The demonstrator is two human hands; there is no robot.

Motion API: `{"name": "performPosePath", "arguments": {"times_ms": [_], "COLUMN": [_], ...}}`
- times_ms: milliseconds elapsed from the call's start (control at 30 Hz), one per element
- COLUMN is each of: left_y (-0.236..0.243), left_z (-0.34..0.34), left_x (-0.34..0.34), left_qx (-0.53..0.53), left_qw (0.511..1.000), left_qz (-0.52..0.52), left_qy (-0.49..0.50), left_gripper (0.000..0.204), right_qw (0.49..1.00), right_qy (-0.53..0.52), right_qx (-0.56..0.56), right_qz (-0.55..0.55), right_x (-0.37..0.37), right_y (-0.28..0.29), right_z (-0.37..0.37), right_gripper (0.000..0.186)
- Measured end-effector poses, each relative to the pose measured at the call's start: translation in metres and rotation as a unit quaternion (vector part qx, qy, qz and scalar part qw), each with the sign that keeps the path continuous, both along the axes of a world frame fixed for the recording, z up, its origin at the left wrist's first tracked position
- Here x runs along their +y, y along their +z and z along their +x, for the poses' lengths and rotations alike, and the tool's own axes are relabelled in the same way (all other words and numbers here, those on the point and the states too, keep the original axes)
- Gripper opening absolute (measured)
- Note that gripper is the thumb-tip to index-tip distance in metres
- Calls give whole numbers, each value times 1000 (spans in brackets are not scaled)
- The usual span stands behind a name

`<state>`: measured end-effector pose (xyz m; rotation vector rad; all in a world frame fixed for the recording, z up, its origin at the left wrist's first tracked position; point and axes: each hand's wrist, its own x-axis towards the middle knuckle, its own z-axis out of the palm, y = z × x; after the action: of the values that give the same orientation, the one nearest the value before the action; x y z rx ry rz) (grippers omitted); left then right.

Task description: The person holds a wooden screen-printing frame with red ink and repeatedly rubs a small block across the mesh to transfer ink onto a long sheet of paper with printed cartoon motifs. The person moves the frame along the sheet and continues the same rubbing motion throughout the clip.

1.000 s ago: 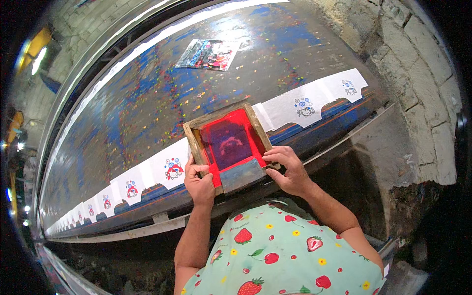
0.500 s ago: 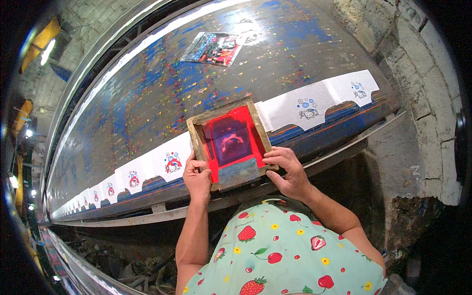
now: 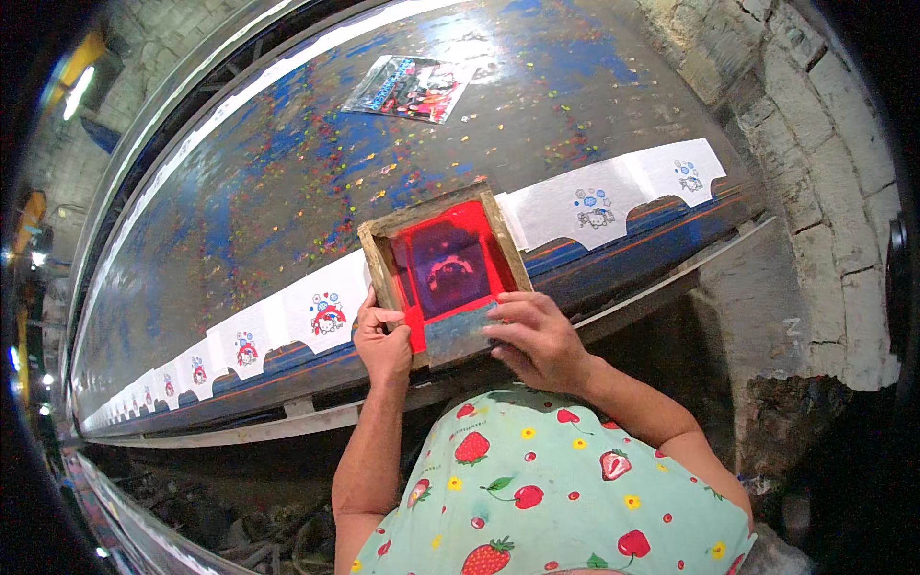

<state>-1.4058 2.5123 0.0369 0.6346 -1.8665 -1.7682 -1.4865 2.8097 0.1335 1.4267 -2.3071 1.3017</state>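
A wooden screen-printing frame [image 3: 377, 268] lies over the row of white cloth pieces at the table's near edge. Bright red ink lines the inside of its mesh, around a dark purple middle with a pale motif. My left hand [image 3: 385, 350] pinches the frame's near left corner between thumb and fingers. Over the near right corner, my right hand [image 3: 541, 343] has its fingers bent and apart, with nothing visible in them. Its fingertips are by a blue-grey strip [image 3: 450, 335] along the frame's near side; whether they touch it is unclear.
White pieces [image 3: 244, 350] to the left carry red and blue cartoon prints; those to the right [image 3: 594, 213] show blue and grey only. A clear-wrapped printed sheet [image 3: 407, 88] lies on the paint-spotted table [image 3: 316, 172]. A brick wall [image 3: 815, 144] stands at the right.
My right hand has let go of the frame's right side and moved left over its near end. My left hand keeps its hold. The view has shifted slightly.
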Motion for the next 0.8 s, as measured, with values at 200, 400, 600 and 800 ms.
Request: {"name": "performPosePath", "arguments": {"times_ms": [200,400,600,800], "left_y": [-10,-1,15,7], "left_z": [-3,-3,-4,-7], "left_x": [-3,0,6,5], "left_qx": [4,7,5,28], "left_qw": [1000,998,998,997], "left_qz": [-19,63,60,72], "left_qy": [1,25,18,17], "left_gripper": [21,23,29,31], "right_qw": [972,937,975,983], "right_qy": [75,189,102,70], "right_qx": [115,94,59,66], "right_qz": [188,280,188,158], "right_x": [-34,-49,-90,-100], "right_y": [15,27,16,5], "right_z": [-17,-87,-144,-149], "right_gripper": [38,33,33,34]}}
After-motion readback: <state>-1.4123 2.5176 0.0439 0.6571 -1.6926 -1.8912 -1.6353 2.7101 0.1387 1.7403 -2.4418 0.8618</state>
